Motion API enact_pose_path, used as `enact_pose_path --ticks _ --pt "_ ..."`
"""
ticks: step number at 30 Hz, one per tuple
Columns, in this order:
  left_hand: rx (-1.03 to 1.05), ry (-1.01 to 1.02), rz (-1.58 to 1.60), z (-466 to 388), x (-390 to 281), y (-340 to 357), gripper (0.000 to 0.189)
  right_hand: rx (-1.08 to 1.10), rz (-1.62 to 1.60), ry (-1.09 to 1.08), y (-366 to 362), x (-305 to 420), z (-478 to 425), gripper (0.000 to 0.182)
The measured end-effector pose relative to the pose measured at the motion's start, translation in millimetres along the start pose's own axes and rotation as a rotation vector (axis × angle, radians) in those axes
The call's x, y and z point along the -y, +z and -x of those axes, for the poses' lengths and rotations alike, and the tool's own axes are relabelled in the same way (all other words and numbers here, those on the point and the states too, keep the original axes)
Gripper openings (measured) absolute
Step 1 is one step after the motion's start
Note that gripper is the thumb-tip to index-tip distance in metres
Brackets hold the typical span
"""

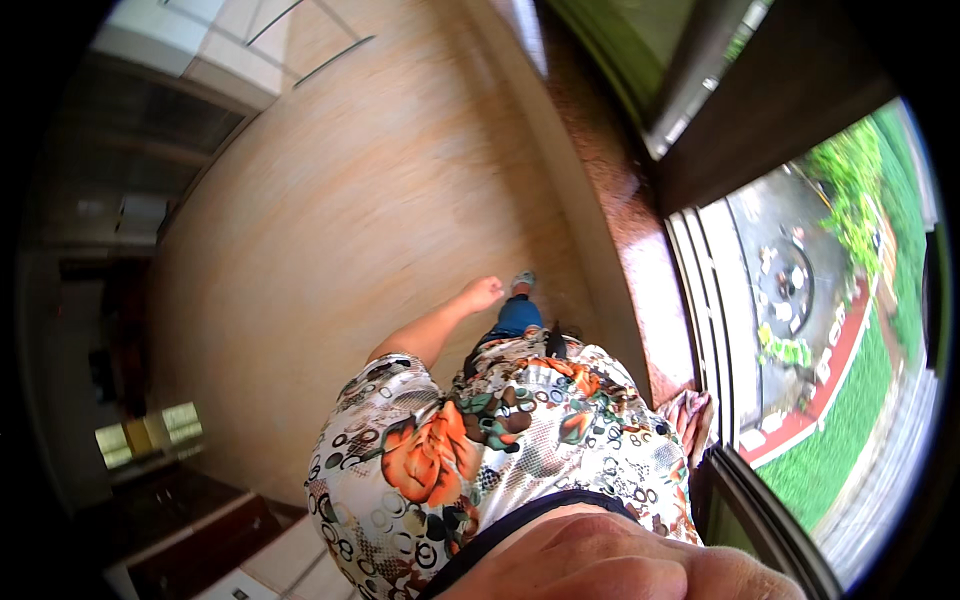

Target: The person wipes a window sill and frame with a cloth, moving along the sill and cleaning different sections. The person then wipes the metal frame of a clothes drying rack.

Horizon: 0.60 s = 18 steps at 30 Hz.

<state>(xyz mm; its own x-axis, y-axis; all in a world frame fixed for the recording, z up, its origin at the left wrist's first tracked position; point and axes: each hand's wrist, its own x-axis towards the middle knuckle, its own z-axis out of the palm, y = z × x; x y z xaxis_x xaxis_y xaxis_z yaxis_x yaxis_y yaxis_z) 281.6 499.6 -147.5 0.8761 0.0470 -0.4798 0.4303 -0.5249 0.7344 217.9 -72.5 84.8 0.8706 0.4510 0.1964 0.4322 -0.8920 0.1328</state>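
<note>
My left hand (pixel 483 292) hangs over the tiled floor at the left of my body, its fingers curled in, with no object seen in it. Close to its right is my lower leg in blue trousers (pixel 517 316), with a light-coloured shoe (pixel 524 280). A loose floral top (pixel 525 420) covers my body. Beside its right edge, a crumpled pinkish cloth (pixel 690 420) lies at the window ledge. My right hand cannot be made out; it is out of view or hidden on that side.
Along my right runs a reddish-brown stone ledge (pixel 645 277) below a sliding window with metal tracks (pixel 709 300). Outside, far below, are paving, plants and grass (pixel 832 450). Pale cabinets (pixel 232 52) stand at the upper left, dark red-brown drawers (pixel 210 551) at the lower left.
</note>
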Motion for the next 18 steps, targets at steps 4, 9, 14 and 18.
enact_pose_path --ticks 4,9,14,18 --pt "0.009 -0.147 0.09 -2.6 16.9 12.6 0.032 0.01 0.224 0.03 33.9 -20.1 39.6 0.054" --pt "-0.026 -0.075 0.028 -20.6 3.9 15.5 0.03 0.161 0.098 0.247 49.2 -18.5 25.4 0.069" --pt "-0.042 -0.087 -0.017 -24.2 6.9 26.3 0.029 0.323 -0.166 0.269 10.5 2.6 -100.9 0.092" --pt "0.019 -0.01 -0.053 -23.3 -0.2 31.7 0.028 0.202 -0.225 0.243 21.3 -10.1 -186.7 0.096"
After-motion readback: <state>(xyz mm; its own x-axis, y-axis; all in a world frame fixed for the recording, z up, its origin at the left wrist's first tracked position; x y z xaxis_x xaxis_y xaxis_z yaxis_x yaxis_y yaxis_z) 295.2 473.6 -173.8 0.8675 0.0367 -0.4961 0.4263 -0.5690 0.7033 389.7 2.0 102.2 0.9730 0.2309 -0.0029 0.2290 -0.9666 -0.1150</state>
